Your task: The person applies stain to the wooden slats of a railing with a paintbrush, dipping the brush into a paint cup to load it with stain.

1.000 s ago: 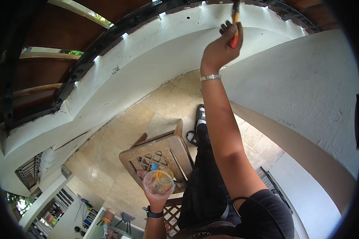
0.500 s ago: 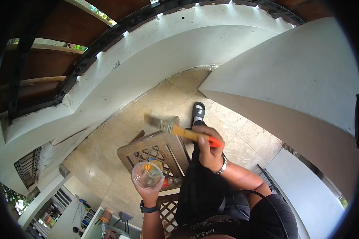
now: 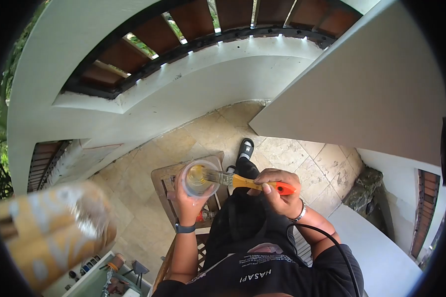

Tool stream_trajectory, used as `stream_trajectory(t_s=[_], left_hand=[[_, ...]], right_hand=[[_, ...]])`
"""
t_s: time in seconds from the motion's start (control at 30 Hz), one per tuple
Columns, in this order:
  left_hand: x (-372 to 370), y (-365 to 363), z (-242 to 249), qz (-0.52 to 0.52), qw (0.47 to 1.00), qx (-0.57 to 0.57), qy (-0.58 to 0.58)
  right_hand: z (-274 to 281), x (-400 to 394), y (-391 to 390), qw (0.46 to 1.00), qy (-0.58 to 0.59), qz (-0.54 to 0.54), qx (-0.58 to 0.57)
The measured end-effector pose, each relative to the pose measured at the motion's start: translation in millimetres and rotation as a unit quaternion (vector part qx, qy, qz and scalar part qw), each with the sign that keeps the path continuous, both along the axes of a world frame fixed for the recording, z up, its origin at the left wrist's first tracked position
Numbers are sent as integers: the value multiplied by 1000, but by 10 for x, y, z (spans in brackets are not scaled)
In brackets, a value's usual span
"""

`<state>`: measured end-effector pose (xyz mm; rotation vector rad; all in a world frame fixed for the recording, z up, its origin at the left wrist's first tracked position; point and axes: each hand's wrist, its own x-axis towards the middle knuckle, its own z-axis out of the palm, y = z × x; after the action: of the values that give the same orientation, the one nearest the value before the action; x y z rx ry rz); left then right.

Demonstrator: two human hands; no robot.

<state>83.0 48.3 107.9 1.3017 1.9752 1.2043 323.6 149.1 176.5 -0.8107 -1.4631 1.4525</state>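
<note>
My left hand [image 3: 187, 204] is wrapped round a clear plastic cup [image 3: 197, 165], tilted so its mouth faces up toward me. Yellowish colour shows inside the cup. A flat paintbrush [image 3: 244, 182] with a yellow handle and orange end lies across from the right, its bristles in the mouth of the cup. The fingers of my right hand [image 3: 283, 202] grip that handle near the orange end. Beneath the cup stands a wooden chair [image 3: 159, 179] with a slatted seat. A red-labelled bottle [image 3: 204, 216] rests on it, partly hidden by my left arm.
Close to the camera at lower left is a blurred brown cylindrical thing with pale markings [image 3: 59, 230]. A curved white wall [image 3: 193, 79] with wooden slats runs ahead. At right a pale panel [image 3: 362, 94] juts in. Tools lie on a shelf [image 3: 91, 284] at bottom left.
The brush has come from above the chair into the mouth of the cup. The cup has risen slightly in view. The camera view has shifted, and the blurred cylinder now shows at lower left.
</note>
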Motion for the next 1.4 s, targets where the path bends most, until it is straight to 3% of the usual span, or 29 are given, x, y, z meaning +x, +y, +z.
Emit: stream_trajectory(t_s=[0.07, 0.27, 0.6, 0.67, 0.73, 0.87, 0.97, 1.1, 1.27, 1.33, 1.4], left_hand=[[41, 28, 224, -44, 994, 26, 96], [84, -45, 664, -55, 992, 82, 79], [98, -131, 1018, -98, 979, 136, 112], [90, -157, 1039, -89, 979, 139, 121], [83, -176, 1064, -81, 978, 140, 130], [79, -221, 1069, -48, 985, 141, 88], [90, -241, 1046, -33, 989, 136, 39], [161, -286, 1034, -20, 992, 124, 4], [182, -259, 1041, -32, 990, 134, 27], [203, -280, 1042, -34, 989, 139, 29], [188, -292, 1067, -47, 987, 148, 47]], right_hand=[[258, 38, -17, 997, -51, 29, 59], [707, 26, -174, 983, -135, 16, 123], [754, -299, -272, 978, -156, 60, 123], [733, -354, -251, 965, -194, 58, 169], [799, -337, -277, 968, -186, 68, 154], [791, -181, -266, 964, -124, 55, 230], [747, -139, -194, 930, -107, 91, 339], [647, -69, -184, 918, -54, 96, 381], [727, -48, -204, 904, -35, 110, 412], [771, -20, -212, 878, -119, 135, 443], [858, -38, -223, 882, -59, 135, 449]])
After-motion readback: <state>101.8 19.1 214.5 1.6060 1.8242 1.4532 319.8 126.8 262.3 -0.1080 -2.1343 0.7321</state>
